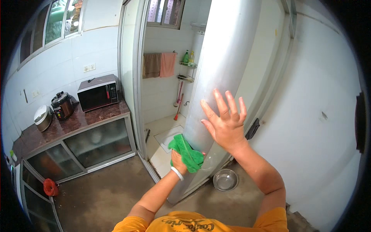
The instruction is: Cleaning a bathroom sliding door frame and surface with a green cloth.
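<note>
A broad, pale grey column point(228, 50), smooth and shiny, stands upright right in front of me. My left hand point(178, 160) grips a green cloth point(187, 152) low on the column's left side; the cloth hides most of the fingers. A white bangle circles that wrist. Higher up, my right hand point(227, 123) has its fingers spread, palm toward the column, with nothing in it. Whether its palm fully rests on the surface I cannot tell.
Left of the column, a doorway opens on a tiled washroom with towels point(159, 65) and a corner shelf point(187, 65). A counter point(69, 129) at the left carries a microwave point(98, 94) and two cookers. A metal basin point(226, 180) sits on the floor by the column's base.
</note>
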Available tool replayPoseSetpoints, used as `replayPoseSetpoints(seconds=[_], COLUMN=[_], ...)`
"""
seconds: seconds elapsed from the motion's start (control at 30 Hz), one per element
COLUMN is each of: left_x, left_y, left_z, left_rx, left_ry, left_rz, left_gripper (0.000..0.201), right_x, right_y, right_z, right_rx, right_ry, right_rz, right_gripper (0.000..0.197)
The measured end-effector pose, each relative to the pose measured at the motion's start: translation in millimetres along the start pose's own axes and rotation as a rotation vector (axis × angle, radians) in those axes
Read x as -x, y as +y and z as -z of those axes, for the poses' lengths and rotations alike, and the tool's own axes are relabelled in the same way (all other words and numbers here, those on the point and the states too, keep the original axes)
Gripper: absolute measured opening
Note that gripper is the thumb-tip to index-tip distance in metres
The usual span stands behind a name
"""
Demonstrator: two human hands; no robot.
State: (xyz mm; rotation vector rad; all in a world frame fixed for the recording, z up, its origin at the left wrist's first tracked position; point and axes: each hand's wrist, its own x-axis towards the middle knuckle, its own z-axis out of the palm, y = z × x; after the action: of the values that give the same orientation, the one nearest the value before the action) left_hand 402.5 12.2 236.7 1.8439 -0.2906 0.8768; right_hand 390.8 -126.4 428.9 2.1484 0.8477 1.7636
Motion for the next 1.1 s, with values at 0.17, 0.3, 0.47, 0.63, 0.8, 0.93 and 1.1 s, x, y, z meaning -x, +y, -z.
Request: replayPoseSetpoints(seconds=[0.17, 0.3, 0.47, 0.63, 0.8, 0.93, 1.1], left_x=[2, 1, 1, 1, 3, 5, 7], left_y=[-8, -5, 5, 1, 3, -3, -12], left_z=[-3, -4, 2, 0, 0, -3, -6], left_rx=[0.002, -0.102, -0.022, -0.064, -0.095, -0.117, -0.19], left_ry=[0.001, 0.086, -0.015, 0.007, 0.027, 0.022, 0.018], left_rz=[0.046, -0.078, 0.097, 0.056, 0.028, 0.036, 0.041], left_gripper=[0.076, 0.075, 0.081, 0.083, 0.083, 0.088, 0.092], right_x=[-19, -18, -29, -26, -30, -27, -26], right_y=[7, 4, 10, 8, 15, 13, 16], right_z=[5, 9, 14, 12, 12, 14, 13], right_rx=[-0.008, -0.014, -0.066, -0.101, -0.127, -0.124, -0.164], right_ry=[0.026, -0.013, -0.001, -0.002, 0.006, -0.019, -0.015], right_rz=[0.003, 0.041, 0.058, 0.099, 0.069, 0.134, 0.125], right_gripper=[0.058, 0.055, 0.048, 0.045, 0.045, 0.046, 0.05])
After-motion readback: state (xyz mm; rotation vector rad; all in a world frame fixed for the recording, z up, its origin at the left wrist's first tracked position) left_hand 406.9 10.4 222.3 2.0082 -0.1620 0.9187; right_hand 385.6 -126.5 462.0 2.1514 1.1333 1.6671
